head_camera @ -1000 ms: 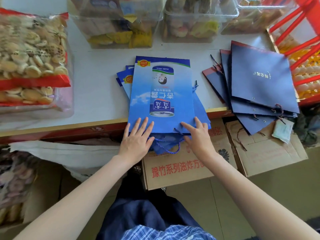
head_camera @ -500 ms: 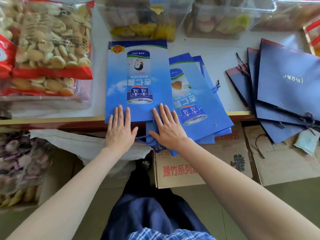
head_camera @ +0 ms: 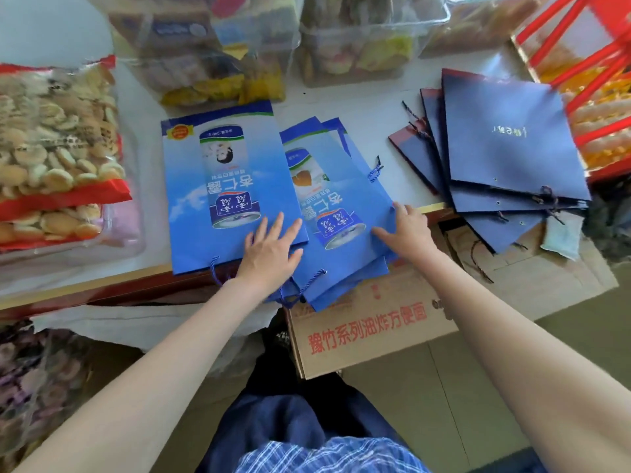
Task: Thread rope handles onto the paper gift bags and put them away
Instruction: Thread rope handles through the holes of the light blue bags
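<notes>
1. The left hand (head_camera: 269,254) lies flat with its fingers straight and slightly spread, palm down on the lower right corner of the left bag (head_camera: 225,192).
2. The fingertips of that hand reach up toward the printed can on the bag; the heel of the hand sits at the bag's near edge, over the table edge (head_camera: 85,291).
3. The right hand (head_camera: 408,233) is also flat, its fingers extended and resting on the right side of the fanned pile (head_camera: 341,213) of blue bags.
4. Neither hand curls around anything; both only press on paper.
5. The left bag lies flat by itself on the white table, print upside down to the viewer, its near edge overhanging the table edge.
6. A blue rope (head_camera: 215,271) hangs from its near edge, just left of the left wrist.
7. The fanned pile lies just right of it, partly overlapping, and juts well past the table edge above a carton (head_camera: 368,329).
8. More blue rope (head_camera: 307,285) hangs from the pile between the two wrists, and a short loop (head_camera: 375,172) shows at its far right side.
9. A stack of navy bags (head_camera: 505,148) lies fanned further right, apart from the blue ones.
10. A biscuit pack (head_camera: 58,151) sits at the table's left.
</notes>
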The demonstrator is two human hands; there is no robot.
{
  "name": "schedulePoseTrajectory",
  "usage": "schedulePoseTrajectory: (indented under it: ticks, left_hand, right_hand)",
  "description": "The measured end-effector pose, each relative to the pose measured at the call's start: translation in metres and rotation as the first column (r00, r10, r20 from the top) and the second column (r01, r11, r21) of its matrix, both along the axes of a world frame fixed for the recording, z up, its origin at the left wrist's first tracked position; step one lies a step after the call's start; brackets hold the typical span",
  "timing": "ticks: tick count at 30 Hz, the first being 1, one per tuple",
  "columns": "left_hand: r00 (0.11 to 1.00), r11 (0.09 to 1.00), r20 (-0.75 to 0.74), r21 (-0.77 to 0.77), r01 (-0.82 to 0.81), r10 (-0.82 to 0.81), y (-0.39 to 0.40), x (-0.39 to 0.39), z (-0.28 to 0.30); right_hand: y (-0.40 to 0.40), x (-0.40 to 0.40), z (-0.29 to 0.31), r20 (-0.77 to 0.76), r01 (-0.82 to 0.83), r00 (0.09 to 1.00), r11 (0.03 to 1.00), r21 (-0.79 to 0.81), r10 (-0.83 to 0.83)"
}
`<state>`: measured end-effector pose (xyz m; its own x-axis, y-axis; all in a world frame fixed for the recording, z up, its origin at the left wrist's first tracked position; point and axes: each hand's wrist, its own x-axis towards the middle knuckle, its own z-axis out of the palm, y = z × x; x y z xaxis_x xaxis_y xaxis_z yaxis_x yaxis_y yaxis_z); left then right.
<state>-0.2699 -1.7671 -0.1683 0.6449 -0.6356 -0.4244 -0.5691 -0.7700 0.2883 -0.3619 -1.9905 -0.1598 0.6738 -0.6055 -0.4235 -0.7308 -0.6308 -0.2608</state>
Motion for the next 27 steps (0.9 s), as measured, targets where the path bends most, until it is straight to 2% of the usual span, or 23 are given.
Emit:
schedulePoseTrajectory:
  ticks: [3,5,10,13,15,17,18,20,21,23,25,27]
  left_hand:
    - [0.999,0.983,0.000,0.177,0.051,-0.052,-0.015,-0.005,-0.006]
    - [0.996,0.973,0.059,0.223,0.054,-0.069,-0.014,-0.005,-0.007]
    - [0.985,0.950,0.148,0.309,0.039,-0.089,0.008,0.003,-0.001]
    - [0.982,0.938,0.160,0.344,0.037,-0.098,0.017,0.006,0.005]
    - [0.993,0.937,0.104,0.349,0.013,-0.053,0.014,0.009,0.011]
    - [0.999,0.960,0.049,0.280,-0.020,0.006,0.001,0.010,0.019]
    - [0.999,0.982,0.048,0.190,-0.010,0.001,-0.009,0.010,0.023]
    - [0.998,0.992,0.039,-0.113,0.057,-0.053,-0.035,0.006,0.035]
    - [0.996,0.959,0.011,-0.268,0.090,-0.091,-0.050,0.000,0.045]
    - [0.976,0.873,-0.059,-0.460,0.161,-0.211,-0.082,-0.018,0.073]
    - [0.911,0.791,-0.108,-0.543,0.281,-0.398,-0.109,-0.040,0.098]
    - [0.814,0.760,-0.169,-0.501,0.414,-0.555,-0.129,-0.059,0.116]
  right_hand:
    - [-0.005,-0.013,-0.003,0.113,0.212,0.963,0.949,0.233,-0.243]
    - [-0.003,-0.015,-0.003,0.170,0.321,0.903,0.883,0.343,-0.395]
    - [-0.013,-0.026,-0.001,0.195,0.399,0.840,0.820,0.410,-0.506]
    - [-0.028,-0.038,0.016,0.312,0.452,0.701,0.739,0.500,-0.641]
    - [-0.040,-0.042,0.027,0.341,0.489,0.597,0.667,0.562,-0.726]
    - [-0.053,-0.050,0.042,0.352,0.517,0.518,0.613,0.597,-0.780]
    - [-0.060,-0.054,0.046,0.363,0.528,0.481,0.594,0.606,-0.798]
    - [-0.070,-0.067,0.059,0.415,0.555,0.455,0.615,0.560,-0.788]
    - [-0.071,-0.074,0.067,0.438,0.569,0.477,0.648,0.506,-0.762]
    - [-0.070,-0.086,0.086,0.483,0.579,0.491,0.686,0.441,-0.725]
    - [-0.072,-0.102,0.102,0.506,0.593,0.426,0.654,0.470,-0.750]
    - [-0.076,-0.121,0.120,0.517,0.627,0.372,0.620,0.472,-0.771]
